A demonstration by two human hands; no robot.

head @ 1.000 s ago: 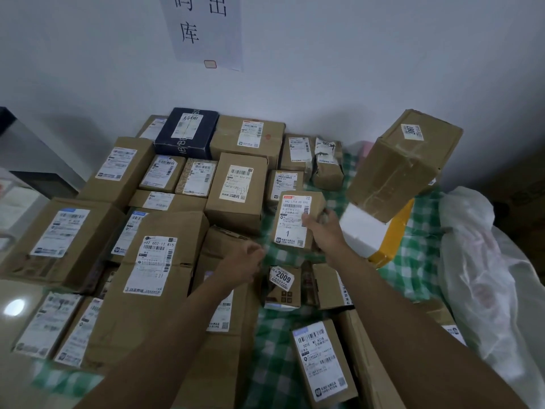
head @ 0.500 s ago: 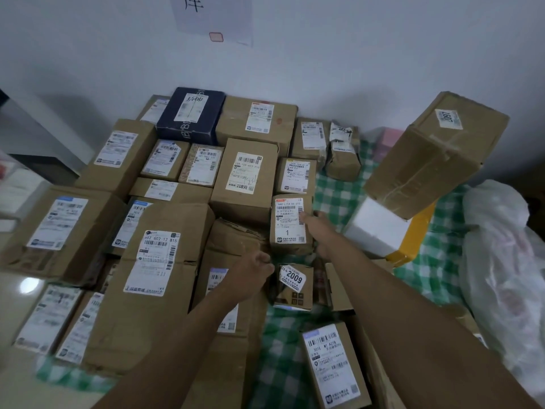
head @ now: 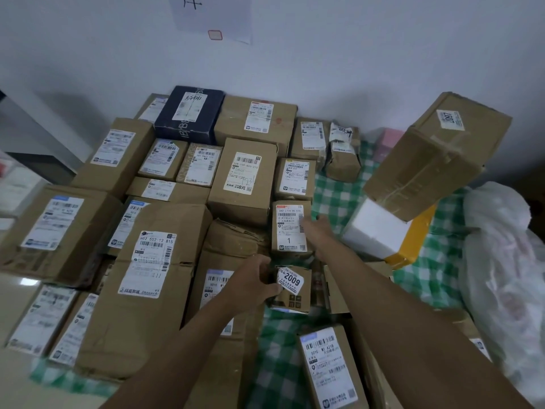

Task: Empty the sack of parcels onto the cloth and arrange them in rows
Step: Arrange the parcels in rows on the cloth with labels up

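Parcels (head: 247,180) in rows at cloth's (head: 333,199) far-left; arranging step. Right hand (head: 317,231) presses box "1" (head: 290,227), fingers straight. Left hand (head: 259,280) grips box "2009" (head: 292,287); next, seat it in line.

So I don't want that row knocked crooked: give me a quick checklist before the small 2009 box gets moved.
1. Left hand has hold of the 2009 box: ok, its fingers curl round the box's left edge.
2. Right hand free to help: not ok, it rests against the box marked 1.
3. Box marked 1 in line with the parcel behind it: ok, roughly.
4. Bare green checked cloth to set a box on: ok, right of that column.
5. Big tilted box stable: not ok, it leans on the white foam box.
6. Sack emptied: cannot tell.
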